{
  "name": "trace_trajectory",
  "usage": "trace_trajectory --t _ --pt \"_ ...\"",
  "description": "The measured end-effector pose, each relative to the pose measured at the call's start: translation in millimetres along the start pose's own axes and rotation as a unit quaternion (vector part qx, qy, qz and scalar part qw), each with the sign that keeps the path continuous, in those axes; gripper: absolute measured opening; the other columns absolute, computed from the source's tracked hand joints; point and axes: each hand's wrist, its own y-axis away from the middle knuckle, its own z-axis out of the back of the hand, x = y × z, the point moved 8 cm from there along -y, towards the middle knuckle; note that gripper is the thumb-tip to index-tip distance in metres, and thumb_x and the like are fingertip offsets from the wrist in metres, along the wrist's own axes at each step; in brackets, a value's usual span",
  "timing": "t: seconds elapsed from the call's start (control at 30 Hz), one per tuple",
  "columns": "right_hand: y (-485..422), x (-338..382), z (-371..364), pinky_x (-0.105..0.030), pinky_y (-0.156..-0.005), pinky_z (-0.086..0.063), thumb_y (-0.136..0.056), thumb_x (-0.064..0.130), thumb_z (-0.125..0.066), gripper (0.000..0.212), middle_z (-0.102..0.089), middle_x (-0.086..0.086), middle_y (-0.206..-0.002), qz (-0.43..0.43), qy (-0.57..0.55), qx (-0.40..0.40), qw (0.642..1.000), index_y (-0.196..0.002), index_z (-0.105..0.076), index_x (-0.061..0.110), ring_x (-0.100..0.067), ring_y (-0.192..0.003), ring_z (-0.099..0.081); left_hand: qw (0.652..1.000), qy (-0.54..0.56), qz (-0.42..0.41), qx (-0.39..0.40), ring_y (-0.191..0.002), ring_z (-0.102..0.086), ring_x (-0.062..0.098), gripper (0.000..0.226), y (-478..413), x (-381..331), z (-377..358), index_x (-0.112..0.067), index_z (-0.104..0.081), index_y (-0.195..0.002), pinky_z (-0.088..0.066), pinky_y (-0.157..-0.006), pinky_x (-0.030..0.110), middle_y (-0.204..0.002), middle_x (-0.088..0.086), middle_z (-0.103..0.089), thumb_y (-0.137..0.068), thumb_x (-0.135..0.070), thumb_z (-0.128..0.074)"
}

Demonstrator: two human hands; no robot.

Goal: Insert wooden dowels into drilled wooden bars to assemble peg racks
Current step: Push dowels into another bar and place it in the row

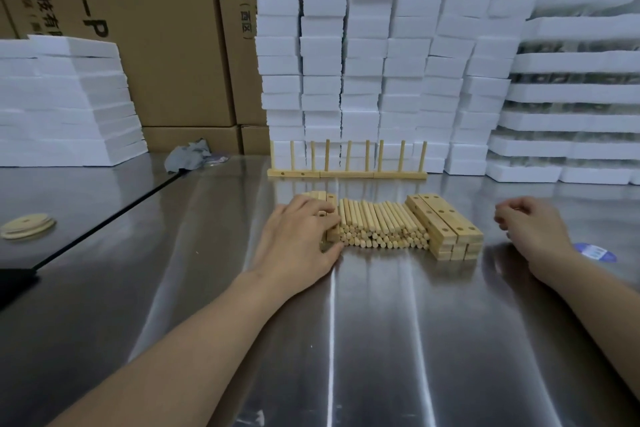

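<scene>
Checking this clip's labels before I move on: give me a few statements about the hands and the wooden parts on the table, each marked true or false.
1. The left hand holds the left stack of bars, thumb at its near end. True.
2. The dowel pile lies between two stacks of drilled bars. True; the right stack flanks its other side.
3. The right hand rests on the dowel pile. False: it is off to the right of the right stack, apart from it.
4. The racks at the back hold no dowels. False: upright dowels stand in them.
5. The round wooden discs lie by the right hand. False: they lie far left.
</scene>
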Motion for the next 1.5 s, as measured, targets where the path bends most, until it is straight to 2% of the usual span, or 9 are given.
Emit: trace_trajectory --t 0.23,0.47,0.57,0.63,0.7,0.97,1.23,1.4,1.5 --pt "5.3 8.6 -8.2 -0.046 -0.088 -0.054 -0.094 0.015 -0.063 0.011 -0.074 -0.006 -0.088 0.024 0.028 0.033 0.999 -0.088 -0.072 0.018 -0.032 -0.093 -0.069 0.992 0.076 0.052 -0.086 -0.125 -0.050 0.007 0.039 1.6 6.8 16.2 -0.030 -0.071 -0.135 -0.040 -0.103 0.036 -0.134 -0.016 -0.068 -0.102 -0.046 -0.061" --pt "9.3 15.4 -9.6 -0.041 -0.085 -0.051 -0.097 0.017 -0.062 0.011 -0.073 -0.004 -0.091 0.025 0.033 0.044 0.998 -0.094 -0.073 0.017 -0.029 -0.094 -0.068 0.869 0.382 0.216 -0.228 -0.118 -0.062 -0.004 0.026 10.0 45.5 42.9 -0.027 -0.079 -0.124 -0.039 -0.091 0.000 -0.120 -0.024 -0.073 -0.104 -0.037 -0.065" --pt "11.8 17.5 -10.3 -0.040 -0.083 -0.049 -0.097 0.015 -0.062 0.010 -0.073 -0.005 -0.091 0.024 0.026 0.048 0.998 -0.095 -0.072 0.015 -0.031 -0.095 -0.068 0.791 0.502 0.267 -0.228 -0.088 -0.065 -0.018 0.014 12.9 54.8 42.7 -0.044 -0.081 -0.104 -0.049 -0.082 0.004 -0.100 -0.022 -0.078 -0.102 -0.038 -0.069" --pt "13.8 18.6 -10.2 -0.042 -0.086 -0.050 -0.097 0.015 -0.062 0.010 -0.073 -0.006 -0.091 0.023 0.028 0.049 0.998 -0.096 -0.072 0.014 -0.032 -0.096 -0.068 0.781 0.509 0.307 -0.191 -0.076 -0.064 -0.014 0.020 13.9 59.1 38.6 -0.047 -0.081 -0.086 -0.054 -0.080 0.017 -0.085 -0.022 -0.076 -0.101 -0.042 -0.070" --pt "15.4 19.8 -9.4 -0.043 -0.088 -0.050 -0.097 0.015 -0.063 0.010 -0.073 -0.005 -0.091 0.023 0.034 0.050 0.998 -0.095 -0.072 0.015 -0.031 -0.096 -0.068 0.774 0.524 0.325 -0.143 -0.076 -0.066 -0.009 0.017 13.4 60.8 31.7 -0.041 -0.084 -0.089 -0.052 -0.078 0.025 -0.088 -0.017 -0.079 -0.100 -0.042 -0.071" --pt "17.4 21.8 -8.8 -0.046 -0.091 -0.051 -0.098 0.018 -0.063 0.010 -0.073 -0.004 -0.093 0.020 0.042 0.053 0.997 -0.092 -0.071 0.022 -0.029 -0.097 -0.068 0.825 0.498 0.241 0.119 -0.077 -0.061 0.006 0.022 9.2 37.5 13.0 -0.031 -0.086 -0.102 -0.042 -0.071 0.027 -0.101 0.001 -0.082 -0.091 -0.049 -0.079" --pt "19.7 24.8 -9.1 -0.042 -0.087 -0.049 -0.101 0.018 -0.062 0.009 -0.072 -0.005 -0.093 0.020 0.047 0.057 0.997 -0.098 -0.071 0.017 -0.026 -0.093 -0.066 0.857 0.378 0.202 0.286 -0.063 -0.052 0.005 0.031 21.9 29.1 2.2 -0.026 -0.086 -0.090 -0.042 -0.059 0.013 -0.078 -0.006 -0.077 -0.087 -0.056 -0.080" --pt "20.4 24.6 -9.4 -0.041 -0.086 -0.049 -0.101 0.017 -0.062 0.010 -0.072 -0.006 -0.094 0.017 0.045 0.060 0.997 -0.100 -0.072 0.014 -0.026 -0.092 -0.066 0.935 0.185 0.178 0.245 -0.053 -0.054 -0.004 0.044 17.8 40.4 13.4 -0.027 -0.080 -0.069 -0.045 -0.063 0.028 -0.058 -0.016 -0.069 -0.076 -0.071 -0.083" --pt "19.9 23.7 -9.6 -0.043 -0.087 -0.050 -0.100 0.017 -0.062 0.010 -0.072 -0.005 -0.093 0.018 0.043 0.058 0.997 -0.097 -0.072 0.016 -0.028 -0.094 -0.067 0.945 0.205 0.214 0.137 -0.046 -0.054 -0.005 0.057 12.1 51.2 30.3 -0.015 -0.074 -0.064 -0.042 -0.062 0.027 -0.050 -0.014 -0.063 -0.088 -0.066 -0.074"
